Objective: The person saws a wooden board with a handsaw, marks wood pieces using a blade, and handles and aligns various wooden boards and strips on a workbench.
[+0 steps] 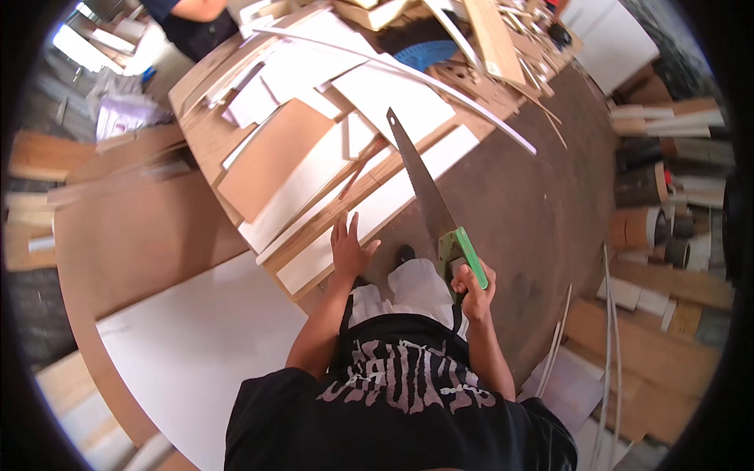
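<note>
My right hand point(476, 289) grips the green handle of a handsaw point(424, 188). Its long blade points up and away, passing over the near right edge of the workbench stack. My left hand point(353, 250) has its fingers spread over the near edge of a white board point(312, 262) and holds nothing; whether it presses on the board I cannot tell. Along that board lies a long wooden strip point(314, 223). Beyond it sit a brown panel point(279, 157) and several white boards point(393, 93), overlapping one another.
A long white strip point(471, 110) juts past the bench's right side. At the back lie a blue round object point(424, 54) and wood offcuts. A large white sheet point(204, 345) is at my left. Stacked boards point(636, 353) line the right. Another person point(196, 23) stands at the far left.
</note>
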`<state>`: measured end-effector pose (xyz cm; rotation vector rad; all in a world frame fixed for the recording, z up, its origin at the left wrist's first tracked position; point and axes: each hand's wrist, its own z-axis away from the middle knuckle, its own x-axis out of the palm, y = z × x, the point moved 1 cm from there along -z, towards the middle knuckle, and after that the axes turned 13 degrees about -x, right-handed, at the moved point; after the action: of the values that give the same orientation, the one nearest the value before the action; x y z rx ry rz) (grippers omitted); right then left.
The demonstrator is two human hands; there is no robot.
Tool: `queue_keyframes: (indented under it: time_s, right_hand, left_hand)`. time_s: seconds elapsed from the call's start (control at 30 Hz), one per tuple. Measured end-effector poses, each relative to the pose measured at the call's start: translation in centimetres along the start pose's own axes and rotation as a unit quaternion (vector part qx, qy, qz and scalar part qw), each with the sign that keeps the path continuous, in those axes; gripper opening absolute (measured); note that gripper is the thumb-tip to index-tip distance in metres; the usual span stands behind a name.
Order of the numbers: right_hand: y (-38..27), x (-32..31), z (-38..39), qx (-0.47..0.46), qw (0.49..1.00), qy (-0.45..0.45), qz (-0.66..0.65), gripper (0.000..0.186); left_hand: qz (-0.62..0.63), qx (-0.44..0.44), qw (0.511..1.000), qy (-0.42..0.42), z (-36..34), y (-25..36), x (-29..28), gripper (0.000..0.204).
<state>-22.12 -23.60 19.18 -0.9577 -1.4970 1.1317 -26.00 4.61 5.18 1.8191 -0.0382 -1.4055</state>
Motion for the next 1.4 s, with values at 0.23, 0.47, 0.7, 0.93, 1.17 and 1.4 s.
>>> queue_keyframes:
  time_s: [0.23, 0.47, 0.7, 0.93, 1.17, 1.4]
  right_hand:
    - [0.5, -0.3, 5.8, 0.005, 0.992, 0.123, -0.007, 0.023]
    - [1.4, -0.4, 7.2, -0.026, 0.984, 0.176, 0.024, 0.022]
    - [-0.6, 2.5, 7.9, -0.053, 0.973, 0.224, 0.032, 0.019]
    - [0.0, 7.0, 9.7, -0.079, 0.947, 0.311, 0.009, 0.02]
    - [0.8, 11.2, 12.3, -0.056, 0.922, 0.38, 0.038, 0.028]
    - [1.3, 13.0, 13.1, -0.057, 0.908, 0.413, 0.049, 0.03]
  left_hand:
    - [-0.091, 0.084, 0.992, -0.023, -1.8, -4.4, 3.2, 0.085]
    - [-0.084, 0.163, 0.982, -0.047, -3.2, -4.7, -0.3, 0.061]
    - [-0.07, 0.236, 0.965, -0.087, -7.2, -5.1, -5.7, 0.049]
    - [-0.057, 0.282, 0.942, -0.172, -12.4, -7.6, -8.0, 0.055]
    - [-0.035, 0.334, 0.914, -0.226, -14.2, -9.2, -6.5, 0.059]
    - [-0.017, 0.355, 0.903, -0.243, -13.7, -8.8, -6.5, 0.059]
